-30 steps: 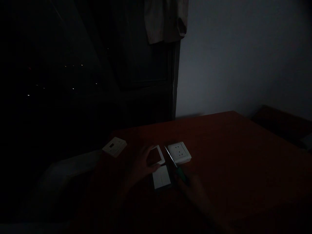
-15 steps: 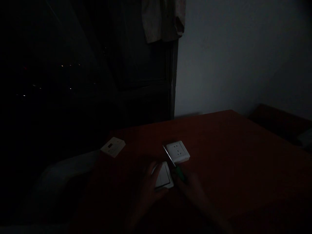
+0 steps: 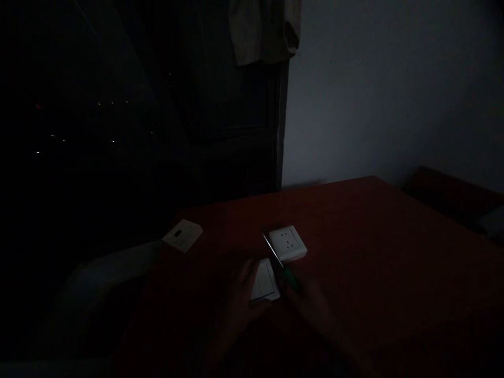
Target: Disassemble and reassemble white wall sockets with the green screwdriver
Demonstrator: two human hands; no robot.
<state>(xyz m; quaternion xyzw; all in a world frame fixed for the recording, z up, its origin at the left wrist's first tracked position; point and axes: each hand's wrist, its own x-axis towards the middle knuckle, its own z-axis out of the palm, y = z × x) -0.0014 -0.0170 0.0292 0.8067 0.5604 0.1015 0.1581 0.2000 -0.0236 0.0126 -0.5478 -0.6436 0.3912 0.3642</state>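
Observation:
A white wall switch [image 3: 263, 281] lies on the reddish table, its left side covered by fingers. My left hand [image 3: 243, 298] grips it, thumb along the near edge and fingers over the far left part. In my right hand [image 3: 309, 302] is a screwdriver [image 3: 289, 277] with a green handle, its metal shaft slanting up and to the left. Just beyond the shaft sits a white wall socket [image 3: 288, 243] with several slots. The light is dim, so finger detail is hard to see.
Near the table's left edge lies another white square plate [image 3: 183, 235] with a dark window. The table [image 3: 354, 236] reaches toward a pale wall [image 3: 374, 94]. Cloth [image 3: 262, 34] hangs by the dark window at the back.
The fingers of my left hand have shifted slightly on the switch. My right hand and the screwdriver stay nearly in place.

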